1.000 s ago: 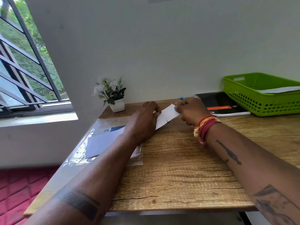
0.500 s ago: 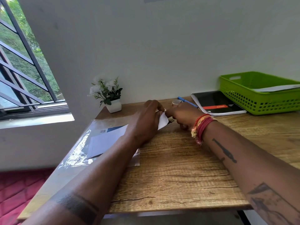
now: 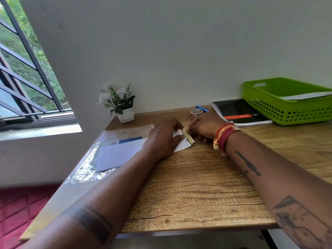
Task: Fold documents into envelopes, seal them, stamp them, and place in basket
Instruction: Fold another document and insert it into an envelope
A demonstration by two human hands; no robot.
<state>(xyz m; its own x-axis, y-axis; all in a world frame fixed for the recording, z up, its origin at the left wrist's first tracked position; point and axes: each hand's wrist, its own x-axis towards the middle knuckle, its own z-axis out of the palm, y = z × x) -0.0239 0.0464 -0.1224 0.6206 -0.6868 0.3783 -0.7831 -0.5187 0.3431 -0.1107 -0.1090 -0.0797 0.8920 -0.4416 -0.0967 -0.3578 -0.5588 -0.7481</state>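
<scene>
Moved: right hand [image 3: 206, 125] off tape roll [image 3: 195, 112], now visible | left hand [image 3: 164, 139] flat, pressing envelope [image 3: 181, 143] on desk [image 3: 197, 186] | right pinches flap strip | basket [image 3: 287, 101] at 2 o'clock.

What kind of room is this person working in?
Probably a small home desk or study corner by a window. A wooden table stands against a plain wall, with a notebook, a green basket holding paper, and a little potted plant.
</scene>
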